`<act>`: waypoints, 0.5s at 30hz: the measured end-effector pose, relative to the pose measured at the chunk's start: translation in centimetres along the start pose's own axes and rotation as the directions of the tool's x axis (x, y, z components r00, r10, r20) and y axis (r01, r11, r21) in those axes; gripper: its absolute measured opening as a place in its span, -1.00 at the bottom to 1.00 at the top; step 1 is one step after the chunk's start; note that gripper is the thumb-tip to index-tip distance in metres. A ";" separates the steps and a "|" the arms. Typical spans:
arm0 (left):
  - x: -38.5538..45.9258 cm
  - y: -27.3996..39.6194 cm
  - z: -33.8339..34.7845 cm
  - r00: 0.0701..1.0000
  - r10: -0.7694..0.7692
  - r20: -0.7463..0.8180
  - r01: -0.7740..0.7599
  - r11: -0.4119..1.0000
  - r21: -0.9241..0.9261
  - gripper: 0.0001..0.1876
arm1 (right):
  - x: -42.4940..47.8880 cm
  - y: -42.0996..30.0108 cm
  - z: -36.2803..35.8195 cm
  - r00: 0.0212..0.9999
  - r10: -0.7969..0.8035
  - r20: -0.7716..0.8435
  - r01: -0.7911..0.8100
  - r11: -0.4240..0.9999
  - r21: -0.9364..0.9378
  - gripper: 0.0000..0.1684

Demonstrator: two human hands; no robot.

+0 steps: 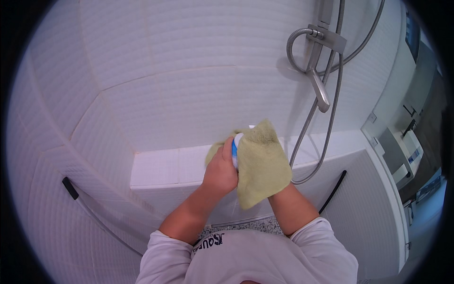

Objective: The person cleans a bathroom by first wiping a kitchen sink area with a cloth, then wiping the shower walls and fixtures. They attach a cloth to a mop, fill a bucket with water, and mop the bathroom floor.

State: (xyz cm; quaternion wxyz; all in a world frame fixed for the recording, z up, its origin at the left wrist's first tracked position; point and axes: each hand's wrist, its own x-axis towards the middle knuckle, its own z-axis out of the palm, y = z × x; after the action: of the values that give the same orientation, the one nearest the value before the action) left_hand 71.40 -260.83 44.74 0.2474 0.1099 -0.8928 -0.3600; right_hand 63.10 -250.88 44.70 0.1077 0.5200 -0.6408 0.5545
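Observation:
My left hand (223, 167) is closed around a white-and-blue container (234, 152), probably a bottle, in front of the tiled wall. A pale green cloth (264, 167) covers most of the container's right side, and more green cloth shows behind my left fingers. The cloth hangs over my right hand, so its fingers are hidden; only the wrist (278, 191) comes out below the hem. My right hand holds the cloth up against the container. Both hands are above the front of a white tiled ledge (159, 167).
A metal shower mixer (328, 39) with a spout (321, 94) sticks out at upper right. Its looped hose (331, 124) hangs just right of the cloth. A black-ended pole (71, 188) leans at left, and a dark rod (333, 191) stands at right. Speckled floor (262, 224) shows below.

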 end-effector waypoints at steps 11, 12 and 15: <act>-1.5 -2.2 -0.5 0.887 0.338 0.315 0.013 0.664 -0.748 -0.01 | 0.9 -5.6 -3.6 0.983 -0.063 0.172 0.145 0.841 -0.521 -0.58; -1.8 -2.1 -0.6 0.849 0.338 0.406 0.087 0.669 -0.738 0.00 | 0.6 -5.5 -3.8 0.986 -0.056 0.157 0.127 0.864 -0.487 -0.58; -1.9 -0.3 -1.1 0.870 0.362 0.335 -0.104 0.799 -0.593 -0.04 | -0.5 -4.2 -3.8 0.986 -0.151 0.076 0.167 0.927 -0.335 -0.56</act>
State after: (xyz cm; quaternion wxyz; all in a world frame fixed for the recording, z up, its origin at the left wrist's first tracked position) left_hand 73.62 -261.04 44.52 0.1077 -0.1634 -0.7872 -0.5848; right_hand 64.97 -246.83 48.17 0.2247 0.5571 -0.6850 0.4122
